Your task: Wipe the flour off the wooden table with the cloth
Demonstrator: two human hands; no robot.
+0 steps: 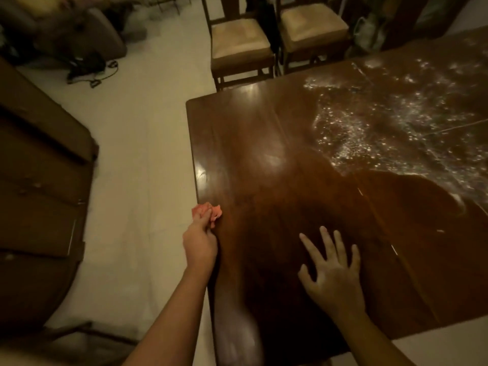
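- Nearest us: pale floury smear (237,339) on the near edge of the wooden table (264,154), btw our two forearms. Looks like residue, blurry, so we'd give it a proper pass and not skip it.
- Right hand (334,276) lies flat on the wood, fingers spread wide, holding nothing. Good as a brace; we should keep it on the clean dark patch and lift it before the cloth comes through.
- Left hand (200,243) is at the table's left edge, fingers closed round the bunched pink-orange cloth (207,211), which sticks out past the fingertips, right at the edge and partly over the floor. Can't tell if the cloth touches the wood.
- Step in hand, as we judge it: cloth is at the edge, either shedding flour or about to go back in for another stroke.
- To do it well: open the wad out to a flatter pad w/ a clean face down; a tight ball covers little and just pushes powder about.
- Mid table is dark and glossy, looks mostly clear, w/ faint haze near the light reflection (272,157).
- Far right: the main flour (383,122), thick speckled patch w/ a curved border where clean wood starts. Most of the job is left there.
- We'd work from the far side toward one edge in overlapping strokes, light pressure, gathering flour into a line rather than flicking it.
- Risk: powder dropping off onto the floor or packing into the table's seams (449,129); wipe along those.
- Beyond the table, two chairs (241,40); no concern.
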